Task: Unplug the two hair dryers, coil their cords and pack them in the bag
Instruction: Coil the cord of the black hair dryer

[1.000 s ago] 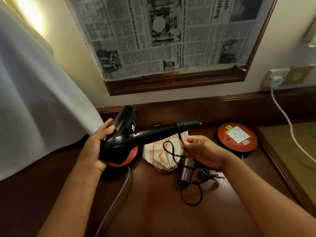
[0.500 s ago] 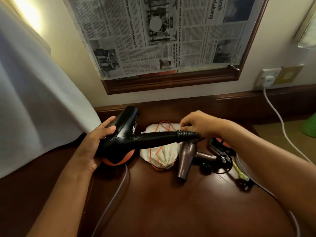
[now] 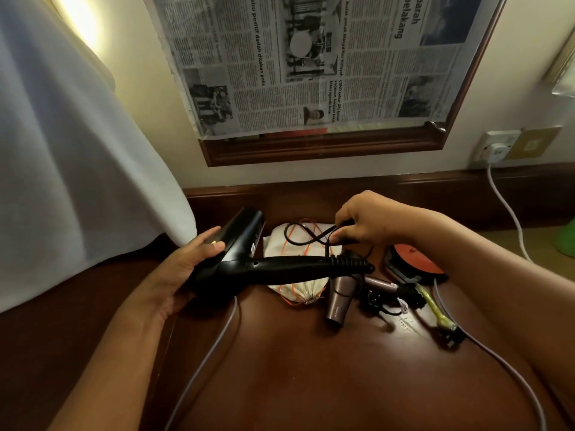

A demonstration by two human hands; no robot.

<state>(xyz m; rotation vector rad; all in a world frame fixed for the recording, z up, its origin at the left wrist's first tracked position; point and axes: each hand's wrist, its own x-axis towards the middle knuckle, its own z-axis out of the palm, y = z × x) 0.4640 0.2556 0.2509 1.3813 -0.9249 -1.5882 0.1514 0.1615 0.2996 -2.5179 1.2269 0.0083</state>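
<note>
My left hand (image 3: 186,269) grips the body of a black hair dryer (image 3: 249,262), held level above the wooden desk with its handle pointing right. My right hand (image 3: 361,222) pinches the dryer's black cord (image 3: 298,236), which forms a loop over the white drawstring bag (image 3: 298,244) with orange string. The bag lies on the desk behind the handle. A smaller mauve hair dryer (image 3: 342,297) lies on the desk to the right of the bag, with its dark cord and plug (image 3: 401,293) bunched beside it.
A red round socket reel (image 3: 413,265) sits right of the bag, its pale cable (image 3: 497,359) trailing toward me. Another pale cable (image 3: 214,346) runs down the desk at the left. A white plug (image 3: 494,150) sits in the wall socket. White cloth (image 3: 77,166) hangs at left.
My right hand has moved back from the handle's end and now pinches a loop of the black cord over the bag. The dryer has tipped slightly lower.
</note>
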